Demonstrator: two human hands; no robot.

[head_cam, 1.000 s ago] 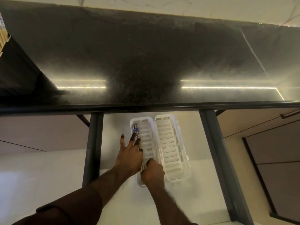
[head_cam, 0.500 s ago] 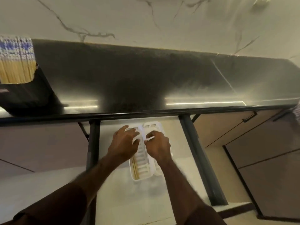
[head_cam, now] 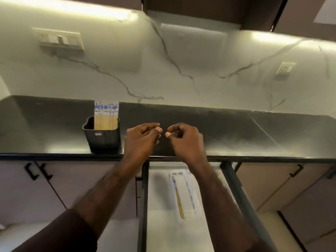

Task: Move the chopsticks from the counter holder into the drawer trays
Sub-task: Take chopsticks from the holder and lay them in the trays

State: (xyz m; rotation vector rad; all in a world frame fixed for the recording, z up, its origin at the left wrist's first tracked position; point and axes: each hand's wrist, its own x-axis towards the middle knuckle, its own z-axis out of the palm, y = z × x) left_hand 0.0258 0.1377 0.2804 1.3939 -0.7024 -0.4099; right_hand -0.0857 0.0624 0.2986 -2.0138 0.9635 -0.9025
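**Hands hovering between holder and drawer**

The black table [head_cam: 218,128] is carrying a dark holder [head_cam: 101,137] packed with upright chopsticks [head_cam: 106,115]. Below, the open drawer [head_cam: 163,224] is showing a white tray [head_cam: 195,206] with one pair [head_cam: 179,200] lying in it. The left hand [head_cam: 141,140] and right hand [head_cam: 183,140] are hanging loosely curled, each grip released, grasping nothing. The sticks are looking light, stiff and slippery; pinching the patterned tops seems best.
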